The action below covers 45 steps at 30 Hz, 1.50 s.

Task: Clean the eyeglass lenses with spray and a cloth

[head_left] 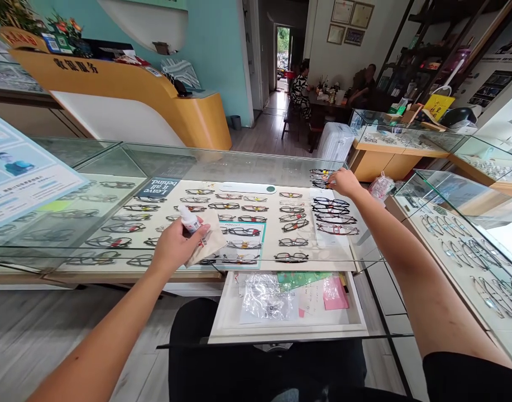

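My left hand (pixel 174 243) is closed around a small white spray bottle (pixel 190 219) and a beige cloth (pixel 211 237), held above the glass display counter. My right hand (pixel 344 183) reaches to the counter's far right. Its fingertips pinch the end of a dark pair of eyeglasses (pixel 320 184), partly hidden by the fingers. Another pair lies just behind it. Closer to me, several dark-framed eyeglasses (pixel 331 211) sit in a column over a white sheet, with a reddish-framed pair (pixel 337 229) at the near end.
Rows of eyeglasses (pixel 291 257) fill the counter below the glass. An open white drawer (pixel 226 321) holds clear plastic bags (pixel 268 296) and papers. A blue printed sign (pixel 25 167) stands at left. Another glass case (pixel 469 240) is at right. Two people sit at a back table.
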{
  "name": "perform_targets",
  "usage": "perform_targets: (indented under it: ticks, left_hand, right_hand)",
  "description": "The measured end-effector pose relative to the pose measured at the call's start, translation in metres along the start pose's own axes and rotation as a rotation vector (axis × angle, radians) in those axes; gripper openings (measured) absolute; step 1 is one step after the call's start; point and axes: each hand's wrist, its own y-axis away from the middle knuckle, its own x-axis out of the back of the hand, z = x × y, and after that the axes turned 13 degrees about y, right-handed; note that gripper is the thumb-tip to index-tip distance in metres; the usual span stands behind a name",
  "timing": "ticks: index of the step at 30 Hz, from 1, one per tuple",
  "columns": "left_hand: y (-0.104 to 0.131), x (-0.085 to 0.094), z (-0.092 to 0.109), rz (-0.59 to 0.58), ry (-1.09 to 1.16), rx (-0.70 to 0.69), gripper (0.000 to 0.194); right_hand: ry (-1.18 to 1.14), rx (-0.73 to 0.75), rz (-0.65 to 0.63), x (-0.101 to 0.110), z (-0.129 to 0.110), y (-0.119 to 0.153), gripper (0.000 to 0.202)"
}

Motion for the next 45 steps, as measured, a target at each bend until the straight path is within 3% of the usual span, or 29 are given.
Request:
perform_targets:
  ticks: [7, 11, 18, 22, 27, 31, 37, 42, 45]
  left_hand:
    - [0.001, 0.0, 0.001, -0.005, 0.021, -0.031, 0.054]
    - [0.0, 0.0, 0.0, -0.013, 0.012, -0.035, 0.054]
    - [0.002, 0.0, 0.001, -0.006, 0.021, -0.037, 0.053]
    - [0.002, 0.0, 0.001, -0.011, 0.023, -0.037, 0.053]
    - [0.001, -0.001, 0.0, -0.014, 0.006, -0.016, 0.053]
    - [0.002, -0.001, 0.001, -0.01, -0.02, 0.005, 0.051]
    - [0.004, 0.0, 0.005, -0.011, -0.019, 0.002, 0.051]
    - [0.003, 0.0, 0.005, -0.006, -0.033, 0.012, 0.05]
    - [0.003, -0.001, 0.003, -0.004, -0.037, -0.01, 0.05]
  right_hand:
    - [-0.063, 0.04, 0.031, 0.004, 0.008, 0.005, 0.028]
    - [-0.062, 0.033, -0.012, 0.002, 0.007, 0.005, 0.022]
    - [-0.096, -0.008, -0.003, 0.006, 0.002, 0.008, 0.027]
    - [-0.216, 0.07, 0.036, 0.019, 0.004, 0.03, 0.024]
    - [-0.279, 0.247, -0.04, 0.031, -0.005, 0.071, 0.019]
    - [-0.224, 0.212, -0.063, 0.027, -0.012, 0.085, 0.02]
    - [-0.191, 0.164, -0.029, 0.019, -0.008, 0.076, 0.021]
    - [-0.216, 0.106, -0.029, 0.026, -0.007, 0.07, 0.02]
    - [-0.297, 0.119, 0.038, 0.034, -0.007, 0.081, 0.02]
